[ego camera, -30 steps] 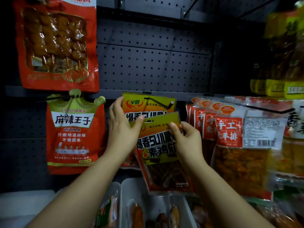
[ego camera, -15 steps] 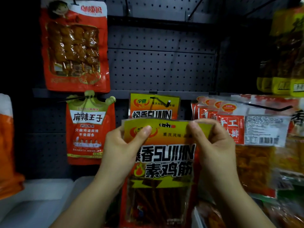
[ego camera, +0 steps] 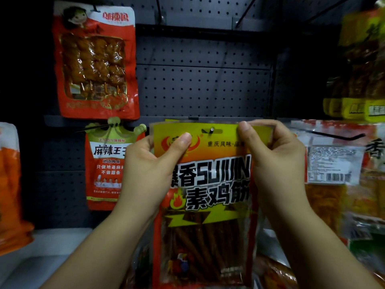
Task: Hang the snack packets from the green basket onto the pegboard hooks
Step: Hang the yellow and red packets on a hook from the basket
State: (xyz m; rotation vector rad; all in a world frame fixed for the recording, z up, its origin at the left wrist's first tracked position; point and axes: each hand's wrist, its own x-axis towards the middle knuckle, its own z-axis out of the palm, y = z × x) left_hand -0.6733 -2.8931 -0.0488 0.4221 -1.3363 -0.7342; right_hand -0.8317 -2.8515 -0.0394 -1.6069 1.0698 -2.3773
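Raised since 0.5 s ago, snack packet (ego camera: 208,184) now has its hang slot at peg hook (ego camera: 210,130) tip. L hand (ego camera: 150,174) & R hand (ego camera: 275,163) both pinch packet's top corners, against pegboard (ego camera: 198,90).

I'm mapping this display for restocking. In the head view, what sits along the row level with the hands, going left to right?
Orange packet at the frame edge → crown-topped red packet → left hand → yellow-topped SUJIJIN packet → right hand → packet with white barcode label.
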